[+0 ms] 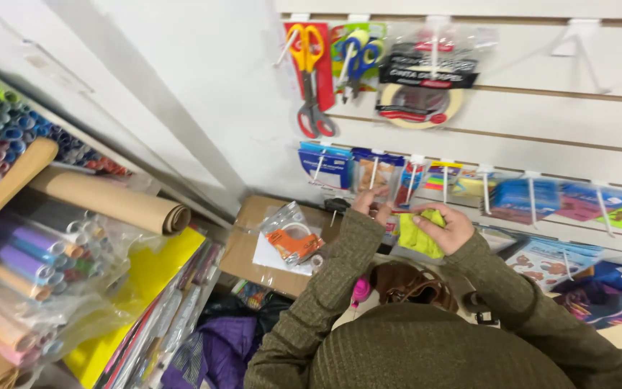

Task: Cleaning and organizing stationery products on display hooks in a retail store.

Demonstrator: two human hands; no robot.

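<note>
Up against the far slatwall, the right hand (449, 229) clenches a soft yellow-green cloth (420, 238), light and floppy, best gripped bunched. Left hand (370, 203) fingers seemingly pinch a hanging packet (373, 175) above the cardboard box (253, 245).

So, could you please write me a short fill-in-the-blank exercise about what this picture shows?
1. The right hand holds a small packet coloured ____.
2. The scissors with orange handles hang on the ____.
3. The roll of brown paper lies to the ____ of the cardboard box.
4. The left hand reaches up to the row of hanging ____.

Missing words: yellow; wall; left; packets
</note>
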